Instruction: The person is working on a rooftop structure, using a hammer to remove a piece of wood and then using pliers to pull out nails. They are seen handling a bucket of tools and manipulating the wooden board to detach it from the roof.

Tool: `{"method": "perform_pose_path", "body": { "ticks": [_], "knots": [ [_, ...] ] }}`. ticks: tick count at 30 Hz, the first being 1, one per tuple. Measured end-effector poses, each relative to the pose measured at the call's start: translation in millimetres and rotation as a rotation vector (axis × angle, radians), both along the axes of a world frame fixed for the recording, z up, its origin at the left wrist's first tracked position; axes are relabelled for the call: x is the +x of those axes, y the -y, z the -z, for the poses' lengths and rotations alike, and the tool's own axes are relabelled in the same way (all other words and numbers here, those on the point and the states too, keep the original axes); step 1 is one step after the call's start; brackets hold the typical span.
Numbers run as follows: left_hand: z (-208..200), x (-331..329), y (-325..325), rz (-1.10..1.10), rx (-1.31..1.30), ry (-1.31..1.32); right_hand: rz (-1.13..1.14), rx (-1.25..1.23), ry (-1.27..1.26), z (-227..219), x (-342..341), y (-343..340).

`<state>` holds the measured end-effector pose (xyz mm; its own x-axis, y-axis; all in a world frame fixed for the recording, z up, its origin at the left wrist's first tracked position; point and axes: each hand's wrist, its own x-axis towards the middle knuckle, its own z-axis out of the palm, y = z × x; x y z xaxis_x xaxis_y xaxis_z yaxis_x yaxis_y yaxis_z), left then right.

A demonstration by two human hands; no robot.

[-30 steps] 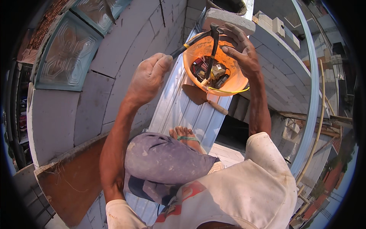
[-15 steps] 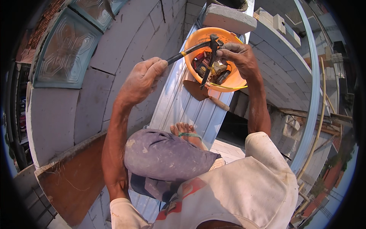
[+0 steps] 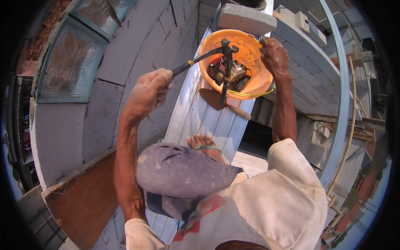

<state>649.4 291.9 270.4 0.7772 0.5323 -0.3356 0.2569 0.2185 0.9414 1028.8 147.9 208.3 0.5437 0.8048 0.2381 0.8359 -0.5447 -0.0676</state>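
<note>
My left hand (image 3: 146,93) is closed around one dark handle of a pair of pincers (image 3: 227,51), whose handles are spread wide. Each handle has a yellow band. The jaws and the other handle hang over an orange bucket (image 3: 208,41). My right hand (image 3: 276,56) is at the bucket's right rim with its fingers curled closed. A thin pale strand (image 3: 246,62) runs across the bucket toward these fingers; what they grip is too small to make out. Dark tools and small packets (image 3: 221,73) lie in the bucket. A pointed trowel (image 3: 212,99) with a wooden handle lies just in front of it.
The bucket stands on a ribbed metal plank (image 3: 193,116), where my bare foot (image 3: 206,148) also rests. A pale block (image 3: 246,18) sits behind the bucket. Along the left runs a block wall (image 3: 129,54) with glass blocks (image 3: 68,62). A metal rail (image 3: 343,91) curves past on the right.
My right hand has moved right, away from the pincers' jaws to the bucket's rim, and its fingers have curled in. My left hand and the pincers have shifted slightly left and down.
</note>
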Motion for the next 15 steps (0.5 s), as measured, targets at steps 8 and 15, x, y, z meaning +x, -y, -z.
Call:
{"method": "perform_pose_path", "body": {
  "ticks": [8,15],
  "knots": [
    [1,-4,-6,-0.006,-0.096,0.082,-0.590,0.327,-1.369,-21,-45,-20],
    [0,-10,-4,-0.006,-0.081,0.068,-0.672,0.296,-1.367,-20,-25,-27]
  ]
}}
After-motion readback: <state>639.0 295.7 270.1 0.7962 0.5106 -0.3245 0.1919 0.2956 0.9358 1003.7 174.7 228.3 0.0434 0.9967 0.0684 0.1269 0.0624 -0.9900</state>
